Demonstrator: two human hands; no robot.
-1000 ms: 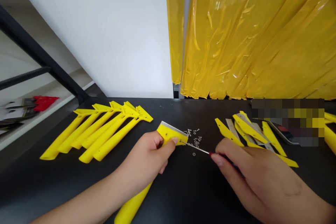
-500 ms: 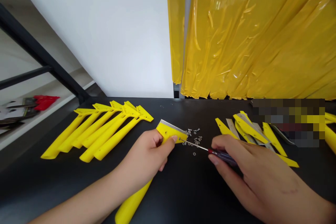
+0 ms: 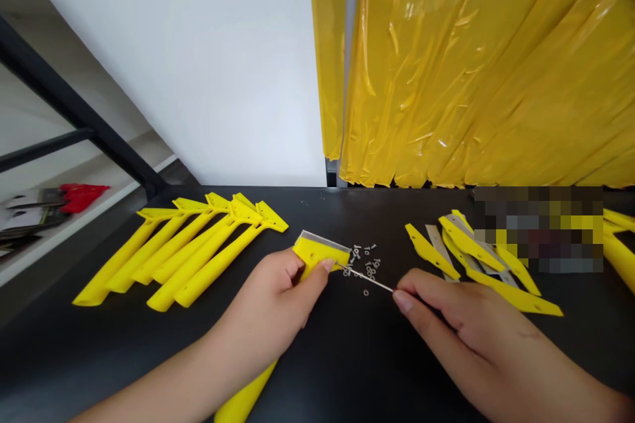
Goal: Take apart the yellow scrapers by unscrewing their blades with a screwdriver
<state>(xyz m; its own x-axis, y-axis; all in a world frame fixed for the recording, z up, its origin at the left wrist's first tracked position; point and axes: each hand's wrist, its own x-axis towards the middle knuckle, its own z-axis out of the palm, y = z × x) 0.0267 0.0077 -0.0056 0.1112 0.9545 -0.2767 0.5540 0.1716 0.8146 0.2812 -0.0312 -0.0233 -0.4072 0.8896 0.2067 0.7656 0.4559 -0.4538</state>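
Observation:
My left hand (image 3: 278, 294) is closed around a yellow scraper (image 3: 312, 252) just below its head, the thumb pressed on the head's face. A thin metal blade (image 3: 325, 240) runs along the head's far edge, and the long handle slants down toward me beneath my wrist. In my right hand (image 3: 471, 337) is a screwdriver (image 3: 371, 279), pinched between thumb and forefinger. Its shaft points left and its tip meets the scraper head near the right-hand hole; the grip is hidden by my fingers. Small loose screws and nuts (image 3: 370, 268) lie on the table behind the shaft.
Several yellow scraper handles (image 3: 198, 254) lie in a row on the black table (image 3: 322, 370) at left. Yellow clamp plates (image 3: 516, 291) and metal blades (image 3: 436, 244) are piled at right. A blurred patch hides something behind them. Yellow plastic sheeting (image 3: 471, 79) hangs behind.
My right hand has rolled over the screwdriver, so its red-and-dark grip no longer shows. The tip stays on the scraper head, and the view has shifted slightly.

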